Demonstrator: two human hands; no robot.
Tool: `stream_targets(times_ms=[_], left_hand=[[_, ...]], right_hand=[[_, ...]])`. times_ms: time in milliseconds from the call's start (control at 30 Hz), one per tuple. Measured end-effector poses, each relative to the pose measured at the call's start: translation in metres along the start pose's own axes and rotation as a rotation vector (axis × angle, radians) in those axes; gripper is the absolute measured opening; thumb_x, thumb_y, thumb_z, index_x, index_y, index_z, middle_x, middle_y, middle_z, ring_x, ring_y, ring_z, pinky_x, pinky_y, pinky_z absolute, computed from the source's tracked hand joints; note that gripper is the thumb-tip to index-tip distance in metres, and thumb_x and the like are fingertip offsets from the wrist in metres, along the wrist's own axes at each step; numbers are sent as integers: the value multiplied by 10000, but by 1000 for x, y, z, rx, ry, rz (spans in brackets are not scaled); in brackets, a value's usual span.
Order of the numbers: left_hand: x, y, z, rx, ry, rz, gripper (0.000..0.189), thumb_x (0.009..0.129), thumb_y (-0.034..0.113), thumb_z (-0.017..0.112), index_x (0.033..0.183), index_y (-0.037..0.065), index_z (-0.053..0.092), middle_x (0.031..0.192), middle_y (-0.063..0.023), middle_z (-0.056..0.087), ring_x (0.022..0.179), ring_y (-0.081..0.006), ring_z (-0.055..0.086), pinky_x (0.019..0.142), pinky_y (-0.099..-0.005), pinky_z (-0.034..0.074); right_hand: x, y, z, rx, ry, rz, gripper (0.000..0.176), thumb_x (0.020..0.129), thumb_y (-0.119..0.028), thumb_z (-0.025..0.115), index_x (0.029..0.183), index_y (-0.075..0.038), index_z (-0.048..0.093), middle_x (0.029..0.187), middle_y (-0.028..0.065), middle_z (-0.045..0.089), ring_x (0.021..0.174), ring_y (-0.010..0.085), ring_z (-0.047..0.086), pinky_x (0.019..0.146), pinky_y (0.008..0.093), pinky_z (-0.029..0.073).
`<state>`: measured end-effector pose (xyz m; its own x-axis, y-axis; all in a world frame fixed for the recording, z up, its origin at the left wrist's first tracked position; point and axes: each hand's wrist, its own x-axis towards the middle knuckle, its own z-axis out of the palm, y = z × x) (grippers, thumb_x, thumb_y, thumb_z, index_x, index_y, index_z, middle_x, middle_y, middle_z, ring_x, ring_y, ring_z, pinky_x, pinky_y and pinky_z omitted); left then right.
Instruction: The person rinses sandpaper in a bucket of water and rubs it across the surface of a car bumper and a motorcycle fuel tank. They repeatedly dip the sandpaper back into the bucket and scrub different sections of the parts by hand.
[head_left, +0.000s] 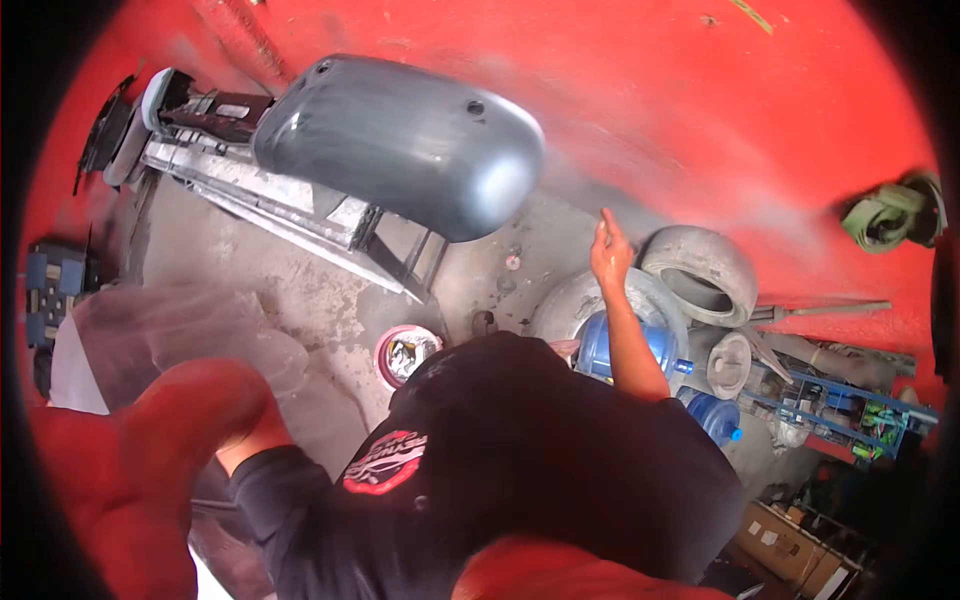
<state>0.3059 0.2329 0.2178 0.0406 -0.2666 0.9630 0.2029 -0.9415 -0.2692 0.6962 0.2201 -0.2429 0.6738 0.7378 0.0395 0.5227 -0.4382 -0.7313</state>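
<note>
My right hand reaches forward with a bare forearm, fingers stretched out and nothing in them. Ahead and to its left, a glossy dark-grey curved panel, which looks like a car bumper with small round holes, rests on a metal stand. A gap separates the hand from the panel. My left forearm comes out of a black sleeve at lower left. A blurred red shape covers my left hand, so its fingers are hidden. My black shirt, with a round red logo, fills the lower middle.
Tyres and blue water jugs stand on the floor at right, near my forearm. A pink-rimmed bucket sits before me. Translucent sheeting lies at left. A red wall rises behind the panel. A green strap hangs there.
</note>
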Motion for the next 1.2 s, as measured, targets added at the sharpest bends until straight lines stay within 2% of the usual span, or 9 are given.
stream_targets(times_ms=[133, 167, 200, 300, 367, 533, 667, 800, 1200], left_hand=[[-25, -20, 5, 226, 35, -161, 1005, 735, 977, 233, 1089, 119, 618, 1017, -18, 546, 816, -121, 490, 737, -277, 405], [-44, -20, 24, -126, 366, -334, 1034, 666, 941, 481, 1209, 72, 621, 1273, -38, 574, 1196, -186, 541, 1030, -346, 407], [-70, -35, 27, -134, 367, -303, 1034, 666, 941, 481, 1209, 72, 621, 1273, -38, 574, 1196, -186, 541, 1030, -346, 407], [-169, -90, 22, 195, -287, -485, 448, 901, 324, 645, 1064, -91, 687, 979, -139, 721, 906, -189, 669, 822, -299, 512], [-240, -103, 64, 297, -583, -1019, 385, 922, 227, 703, 1238, 12, 656, 1225, -150, 675, 1190, -250, 603, 1059, -342, 424], [-362, -165, 103, 439, -1112, -979, 862, 862, 656, 603, 1481, 82, 431, 1554, -214, 351, 1461, -368, 287, 1187, -502, 201], [-387, -175, 120, 566, -1116, -927, 843, 872, 703, 528, 1517, 179, 392, 1606, -180, 261, 1511, -346, 156, 1193, -578, 53], [-393, -175, 119, 626, -1185, -907, 844, 876, 715, 502, 1529, 197, 369, 1609, -170, 258, 1507, -351, 168, 1184, -603, 62], [-392, -183, 133, 611, -1249, -911, 820, 878, 705, 502, 1518, 205, 384, 1607, -157, 271, 1504, -355, 175, 1166, -645, 66]], right_hand=[[6, -71, -14, 75, 76, -303, 347, 972, -187, 567, 1297, -85, 638, 1282, 174, 637, 1215, 343, 581, 1043, 423, 434], [10, -87, -12, 100, 116, -398, 341, 987, -178, 550, 1302, -82, 640, 1338, 164, 613, 1254, 332, 563, 1066, 412, 420], [21, -100, -7, 121, 137, -410, 341, 987, -178, 550, 1302, -82, 640, 1338, 164, 613, 1254, 332, 563, 1066, 412, 420], [10, -110, 4, 0, 216, -631, 360, 964, -111, 570, 1317, -79, 629, 1381, 162, 580, 1328, 363, 493, 1116, 428, 374], [5, -114, 17, 79, 170, -766, 399, 932, -66, 597, 1331, -67, 616, 1408, 161, 556, 1360, 397, 446, 1133, 446, 350], [4, -139, 53, 162, 164, -841, 440, 885, -74, 643, 1324, -65, 616, 1411, 149, 551, 1378, 423, 417, 1085, 456, 413], [-1, -139, 77, 223, 100, -825, 466, 831, -87, 697, 1291, -45, 629, 1419, 159, 535, 1362, 466, 420, 1023, 455, 485], [-66, -71, 126, 209, 101, -803, 489, 813, -92, 709, 1263, 64, 599, 1402, 252, 513, 1348, 490, 427, 1037, 477, 470], [-78, -94, 142, 432, 109, -532, 487, 928, -91, 578, 1385, 58, 499, 1493, 245, 420, 1424, 474, 313, 1168, 472, 299]])
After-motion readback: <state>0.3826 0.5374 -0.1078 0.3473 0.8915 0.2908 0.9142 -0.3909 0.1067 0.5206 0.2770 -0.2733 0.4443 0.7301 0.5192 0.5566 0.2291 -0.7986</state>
